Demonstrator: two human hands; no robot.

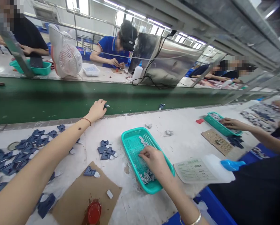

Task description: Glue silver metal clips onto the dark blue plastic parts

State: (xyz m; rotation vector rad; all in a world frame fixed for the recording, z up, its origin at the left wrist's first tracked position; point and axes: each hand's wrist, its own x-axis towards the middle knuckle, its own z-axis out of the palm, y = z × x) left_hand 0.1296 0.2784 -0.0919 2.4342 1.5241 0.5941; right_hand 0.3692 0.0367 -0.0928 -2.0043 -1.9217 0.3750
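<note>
My left hand (97, 110) reaches over the green belt, its fingers closed around a small dark blue piece with a white tip (107, 106), mostly hidden by the fingers. Inside a green plastic basket (126, 137), my right hand (154, 161) has thumb and fingertips pinched together. Whatever they hold, if anything, cannot be made out. Small grey-white parts (148, 177) lie heaped at the basket's near end, and a few more (143, 140) lie beyond my fingers. Several dark blue pieces (105, 150) sit left of the basket.
Many dark blue pieces (22, 156) cover the table's left. A cardboard sheet (76, 190) carries a red dish (94, 211), one blue piece (89, 171) and a white block (109, 194). Right of the basket lies a white bottle (201, 170). A co-worker's hand (231, 123) is in another basket.
</note>
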